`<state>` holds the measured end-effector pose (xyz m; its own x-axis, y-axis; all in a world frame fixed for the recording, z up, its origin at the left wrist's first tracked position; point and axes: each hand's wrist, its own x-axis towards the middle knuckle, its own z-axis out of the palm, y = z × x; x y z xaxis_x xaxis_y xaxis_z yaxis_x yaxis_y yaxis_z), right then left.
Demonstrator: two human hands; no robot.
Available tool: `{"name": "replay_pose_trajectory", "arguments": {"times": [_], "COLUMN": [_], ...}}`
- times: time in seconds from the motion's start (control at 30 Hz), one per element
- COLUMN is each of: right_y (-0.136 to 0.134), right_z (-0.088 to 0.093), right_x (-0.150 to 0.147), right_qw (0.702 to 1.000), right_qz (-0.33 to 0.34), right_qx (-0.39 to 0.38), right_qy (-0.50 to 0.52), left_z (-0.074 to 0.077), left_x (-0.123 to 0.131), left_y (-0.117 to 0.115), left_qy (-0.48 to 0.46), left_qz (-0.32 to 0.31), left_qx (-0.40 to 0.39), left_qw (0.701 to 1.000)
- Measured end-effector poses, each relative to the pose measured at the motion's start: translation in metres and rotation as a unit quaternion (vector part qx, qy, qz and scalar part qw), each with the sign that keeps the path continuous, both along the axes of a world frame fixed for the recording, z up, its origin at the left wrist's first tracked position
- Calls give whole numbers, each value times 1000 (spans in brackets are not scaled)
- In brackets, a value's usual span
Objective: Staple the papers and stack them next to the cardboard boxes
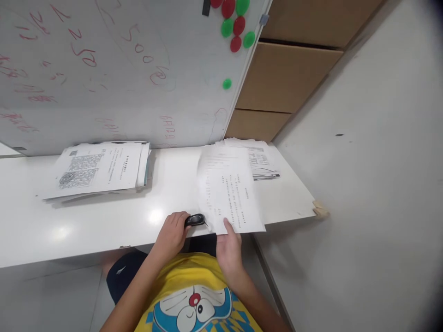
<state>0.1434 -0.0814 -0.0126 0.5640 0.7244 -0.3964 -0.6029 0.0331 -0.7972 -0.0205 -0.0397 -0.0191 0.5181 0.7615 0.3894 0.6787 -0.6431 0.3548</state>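
Note:
My left hand [173,234] is closed around a small black stapler [195,220] at the near edge of the white table [86,226]. The stapler's tip meets the near left corner of a printed sheet of paper [228,189]. My right hand [229,246] pinches that sheet's near edge, thumb on top, and the sheet curves up off the table.
A stack of printed papers [100,168] lies at the left of the table, another stack [259,157] at the far right. A whiteboard [121,69] with red writing and red and green magnets [235,23] stands behind. Brown cabinets [287,78] and a white wall are to the right.

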Motion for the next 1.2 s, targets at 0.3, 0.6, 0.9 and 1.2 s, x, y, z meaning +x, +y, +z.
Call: {"name": "replay_pose_trajectory", "arguments": {"times": [0.3, 0.6, 0.9, 1.2], "right_y": [9, 3, -1, -16], "right_z": [-7, -20, -16, -31], "right_x": [15, 14, 14, 12], "right_qw": [998, 996, 998, 998], "right_qz": [-8, -15, -5, 13], "right_qx": [23, 36, 43, 7], "right_qy": [-49, -76, -36, -62], "left_z": [5, 6, 4, 1], "left_x": [-3, -11, -14, -15], "left_y": [-4, 3, 5, 4], "left_qy": [11, -30, -16, -20], "left_qz": [38, 18, 6, 2], "left_qx": [-1, -37, -51, -45], "left_qw": [999, 999, 999, 999]}}
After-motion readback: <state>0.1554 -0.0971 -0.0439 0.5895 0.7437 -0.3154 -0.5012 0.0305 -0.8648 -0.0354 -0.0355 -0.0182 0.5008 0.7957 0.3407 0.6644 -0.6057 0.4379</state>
